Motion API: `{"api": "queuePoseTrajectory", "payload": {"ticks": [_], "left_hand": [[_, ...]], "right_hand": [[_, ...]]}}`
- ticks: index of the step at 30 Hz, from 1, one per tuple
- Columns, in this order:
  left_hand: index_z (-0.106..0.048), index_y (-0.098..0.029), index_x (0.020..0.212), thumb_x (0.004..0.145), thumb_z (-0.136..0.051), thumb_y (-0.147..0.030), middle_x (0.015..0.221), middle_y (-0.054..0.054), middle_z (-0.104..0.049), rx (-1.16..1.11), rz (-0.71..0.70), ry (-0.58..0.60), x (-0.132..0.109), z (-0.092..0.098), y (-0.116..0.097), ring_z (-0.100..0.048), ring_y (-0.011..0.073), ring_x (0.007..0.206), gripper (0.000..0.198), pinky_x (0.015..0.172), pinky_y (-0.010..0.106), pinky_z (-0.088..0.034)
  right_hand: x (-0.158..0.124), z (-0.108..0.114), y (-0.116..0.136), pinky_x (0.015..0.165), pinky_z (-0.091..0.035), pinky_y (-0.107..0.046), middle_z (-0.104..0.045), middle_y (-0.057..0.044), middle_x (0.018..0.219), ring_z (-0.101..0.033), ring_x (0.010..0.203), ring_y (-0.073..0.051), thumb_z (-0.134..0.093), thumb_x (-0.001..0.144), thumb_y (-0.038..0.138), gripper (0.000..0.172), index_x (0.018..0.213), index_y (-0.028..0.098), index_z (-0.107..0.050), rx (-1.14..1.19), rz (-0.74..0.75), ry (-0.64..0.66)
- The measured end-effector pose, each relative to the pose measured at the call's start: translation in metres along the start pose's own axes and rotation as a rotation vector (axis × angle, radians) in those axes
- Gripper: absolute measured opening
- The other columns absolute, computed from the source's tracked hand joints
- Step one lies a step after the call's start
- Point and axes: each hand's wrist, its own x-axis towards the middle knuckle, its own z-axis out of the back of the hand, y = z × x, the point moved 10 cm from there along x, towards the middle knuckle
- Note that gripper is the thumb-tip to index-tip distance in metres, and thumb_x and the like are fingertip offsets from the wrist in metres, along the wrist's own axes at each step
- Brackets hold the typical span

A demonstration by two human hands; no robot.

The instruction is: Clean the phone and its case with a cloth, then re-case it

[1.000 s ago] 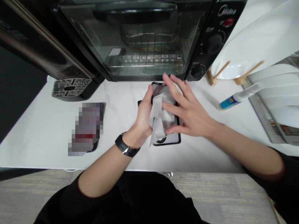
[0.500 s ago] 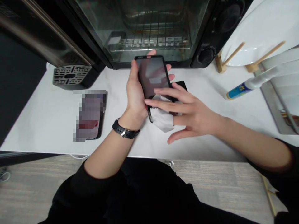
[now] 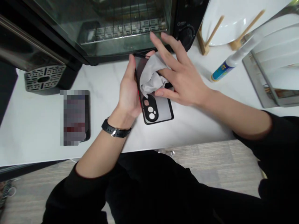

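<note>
The left hand (image 3: 127, 93) gripped the phone (image 3: 156, 107) by its left edge, above the countertop (image 3: 42, 124). The right hand (image 3: 179, 77) pressed a cloth (image 3: 150, 77) onto the phone's far end. Behind the grip stood a toaster oven (image 3: 112, 28); well left lay another phone (image 3: 75, 117); to the right lay a tube (image 3: 225, 67), with plates (image 3: 224, 18) beyond it.

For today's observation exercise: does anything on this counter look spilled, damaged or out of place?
Nothing looks spilled or broken. The one oddity is a small tube lying on its side by the plate rack, not upright. The left hand holds a phone; the right hand presses a grey cloth on it.
</note>
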Motion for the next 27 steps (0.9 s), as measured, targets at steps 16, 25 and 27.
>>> {"api": "queuePoseTrajectory", "payload": {"ticks": [16, 25, 27], "left_hand": [[-0.067, -0.027, 0.142, 0.111, -0.029, -0.058, 0.12, 0.004, -0.078, 0.021, 0.042, -0.051, -0.008, 0.004, -0.01, -0.065, 0.0323, 0.135, 0.057, 0.106, 0.051, -0.06], [-0.054, -0.036, 0.151, 0.107, -0.028, -0.066, 0.132, 0.003, -0.076, 0.04, -0.022, -0.077, -0.006, 0.021, -0.014, -0.07, 0.029, 0.126, 0.06, 0.097, 0.048, -0.062], [-0.047, -0.039, 0.156, 0.105, -0.033, -0.067, 0.135, 0.002, -0.075, 0.05, -0.017, -0.056, -0.004, 0.023, -0.013, -0.07, 0.0289, 0.125, 0.06, 0.096, 0.049, -0.062]], "right_hand": [[-0.005, 0.013, 0.045, 0.133, -0.009, -0.069, -0.035, -0.008, 0.177, -0.017, 0.167, -0.043, -0.048, 0.101, 0.075, 0.064, 0.077, 0.021, -0.071, 0.167, 0.113, 0.005], [-0.009, -0.003, 0.053, 0.136, -0.019, -0.065, -0.033, -0.004, 0.178, -0.014, 0.169, -0.037, -0.067, 0.097, 0.056, 0.034, 0.096, 0.024, -0.076, 0.231, 0.161, 0.047], [-0.012, -0.004, 0.069, 0.136, -0.022, -0.063, -0.041, -0.007, 0.174, -0.022, 0.167, -0.034, -0.06, 0.103, 0.049, 0.032, 0.098, 0.022, -0.077, 0.269, 0.252, 0.053]]}}
